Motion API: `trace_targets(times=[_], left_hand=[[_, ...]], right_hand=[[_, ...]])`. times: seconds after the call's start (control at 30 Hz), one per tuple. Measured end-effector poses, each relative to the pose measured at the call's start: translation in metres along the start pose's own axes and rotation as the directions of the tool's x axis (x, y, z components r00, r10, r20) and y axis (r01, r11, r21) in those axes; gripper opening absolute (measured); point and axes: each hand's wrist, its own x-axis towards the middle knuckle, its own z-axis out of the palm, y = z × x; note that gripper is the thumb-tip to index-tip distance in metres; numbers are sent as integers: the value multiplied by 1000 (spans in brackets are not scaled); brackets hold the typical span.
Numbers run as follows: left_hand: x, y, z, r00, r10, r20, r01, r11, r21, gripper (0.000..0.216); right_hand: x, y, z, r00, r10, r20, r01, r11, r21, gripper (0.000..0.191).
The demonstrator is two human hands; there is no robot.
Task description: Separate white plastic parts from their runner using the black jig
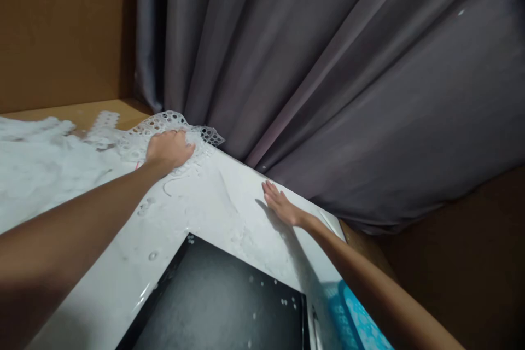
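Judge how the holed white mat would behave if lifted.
Probably floppy: the mat bunches and folds under the left hand. Likely light, being mostly holes. Possibly slippery, since droplets dot the counter beneath.

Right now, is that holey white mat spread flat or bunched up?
Bunched up. The left hand clutches the white mat into a crumpled, sudsy heap at the counter corner, its edges curling upward.

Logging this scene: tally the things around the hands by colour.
White: 2, perforated mat, worktop
Black: 1, panel
Blue: 1, patterned sheet
Grey: 1, curtain
Total: 5
Glare-washed white patch at far left not counted.
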Motion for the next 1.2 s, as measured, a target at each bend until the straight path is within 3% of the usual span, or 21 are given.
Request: trace_targets(times=[0.07,0.17,0.23,0.33,0.43,0.5,0.57,0.7,0.8,0.87,0.93,1.03,1.1,1.2], left_hand=[[0,0,1,1000,1,-13,-1,1000,31,53],[1,0,4,1000,12,-24,-11,998,59,53],[1,0,5,999,17,-28,-15,997,75,54],[0,1,3,999,30,-33,-27,995,94,53],[-2,1,2,998,40,-41,-35,993,109,53],[-3,1,3,998,41,-46,-35,993,114,53],[-2,1,5,998,36,-49,-31,993,116,53],[-1,1,9,998,35,-50,-29,993,117,54],[-1,2,9,998,44,-51,-37,992,123,55],[-1,3,7,997,53,-52,-46,991,127,56],[-2,3,6,997,58,-57,-50,990,131,55],[-3,4,5,996,60,-59,-52,990,130,53],[-4,4,6,996,67,-60,-59,991,123,53],[-4,5,8,995,67,-71,-59,992,115,56]], right_hand=[[-12,-7,6,995,-82,63,83,997,-6,82],[-34,-23,5,936,-302,180,286,952,108,67],[-30,-23,-3,930,-354,98,336,928,162,62],[7,2,-12,959,-240,-149,257,960,109,67],[45,28,-5,974,-64,-219,78,995,59,85],[49,26,7,982,-69,-175,71,997,4,86],[36,8,18,978,-195,-69,192,981,-40,79],[2,-39,19,905,-421,60,416,906,77,65],[17,-45,3,897,-422,-130,438,889,135,56],[45,-32,-5,898,-352,-264,391,913,116,61],[73,-14,-5,918,-251,-308,293,951,98,71],[85,1,8,947,-183,-264,201,978,46,88],[70,-3,19,949,-254,-187,262,965,19,83],[35,-21,23,910,-414,-39,415,908,56,68]])
